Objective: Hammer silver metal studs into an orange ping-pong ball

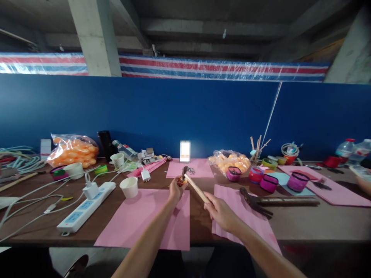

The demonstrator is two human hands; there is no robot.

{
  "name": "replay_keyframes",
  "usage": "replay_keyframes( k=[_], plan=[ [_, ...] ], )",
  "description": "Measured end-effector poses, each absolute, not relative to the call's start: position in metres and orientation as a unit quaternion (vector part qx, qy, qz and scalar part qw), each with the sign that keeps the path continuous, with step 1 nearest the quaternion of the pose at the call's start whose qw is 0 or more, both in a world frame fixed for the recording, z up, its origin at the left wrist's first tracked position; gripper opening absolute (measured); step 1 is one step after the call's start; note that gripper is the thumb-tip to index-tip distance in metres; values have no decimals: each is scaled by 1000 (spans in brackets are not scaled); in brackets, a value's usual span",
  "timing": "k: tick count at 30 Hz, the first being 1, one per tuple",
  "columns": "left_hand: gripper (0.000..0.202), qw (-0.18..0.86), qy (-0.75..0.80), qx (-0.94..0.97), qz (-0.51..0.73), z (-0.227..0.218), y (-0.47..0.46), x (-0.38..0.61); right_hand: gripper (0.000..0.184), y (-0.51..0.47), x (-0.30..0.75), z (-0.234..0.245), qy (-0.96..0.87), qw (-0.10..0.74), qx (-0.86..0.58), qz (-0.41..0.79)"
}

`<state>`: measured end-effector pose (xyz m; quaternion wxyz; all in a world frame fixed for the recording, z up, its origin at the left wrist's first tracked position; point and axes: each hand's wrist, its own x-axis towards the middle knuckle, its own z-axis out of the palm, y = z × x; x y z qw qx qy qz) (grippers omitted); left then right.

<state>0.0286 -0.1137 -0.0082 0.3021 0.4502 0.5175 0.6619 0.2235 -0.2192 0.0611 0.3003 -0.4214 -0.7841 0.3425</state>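
Observation:
My right hand (219,210) is closed round the wooden handle of a small hammer (197,188). The hammer's dark head is up by the fingertips of my left hand (175,192). Those fingers pinch a small, shiny orange piece (182,180), partly hidden by the hammer and fingers; it may be a plastic ball. Just beyond, small metal bits (191,170) lie on a pink sheet (173,168). A larger claw hammer (285,201) rests to the right of my right hand, partly on a creased pink sheet (228,197).
A power strip (87,209) with cables and a white paper cup (129,188) stand on the left. Bags of orange balls lie at far left (72,150) and right of centre (232,163). Several coloured tape rolls, including a purple one (269,183), sit right. Another person's hand (362,180) shows far right.

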Motion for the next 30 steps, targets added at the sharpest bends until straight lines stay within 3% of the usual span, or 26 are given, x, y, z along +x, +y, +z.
replay_keyframes(
  k=[16, 30],
  plan=[
    [38, 297, 527, 474, 640, -6, -117, 28, 40, -222, 224, 68, -771, 338, -406, 356],
    [33, 289, 544, 456, 643, -3, -121, 30, 42, -220, 221, 60, -776, 299, -447, 329]
  ],
)
